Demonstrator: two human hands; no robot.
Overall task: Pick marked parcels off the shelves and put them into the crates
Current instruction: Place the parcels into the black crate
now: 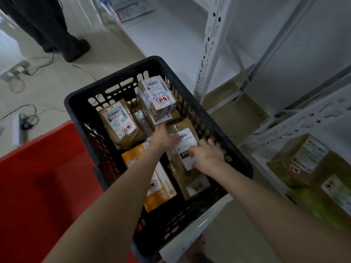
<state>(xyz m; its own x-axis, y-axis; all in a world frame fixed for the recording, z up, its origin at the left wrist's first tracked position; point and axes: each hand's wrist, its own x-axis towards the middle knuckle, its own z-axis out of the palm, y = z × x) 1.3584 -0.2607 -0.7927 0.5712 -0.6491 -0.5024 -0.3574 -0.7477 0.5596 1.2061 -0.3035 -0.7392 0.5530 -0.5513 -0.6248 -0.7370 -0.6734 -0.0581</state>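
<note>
head view, pale floor point(114, 54), white shelves point(209, 44), black crate point(114, 76), right hand point(208, 156) gripping brown parcel point(180, 175), left hand point(162, 137) flat on it

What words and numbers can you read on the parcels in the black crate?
"010": dark band on the white label of the long brown paper parcel.
"010 L36 551", last digits unsure: same label.
"502 602 12": top label of the taped brown cardboard box.
Handwritten characters on the red-bordered stickers: unclear.
Barcodes, small print: too blurred.

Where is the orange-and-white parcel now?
Head view: the orange-and-white parcel lies near-left in the black crate, partly under the left forearm, left of the brown parcel.
</note>
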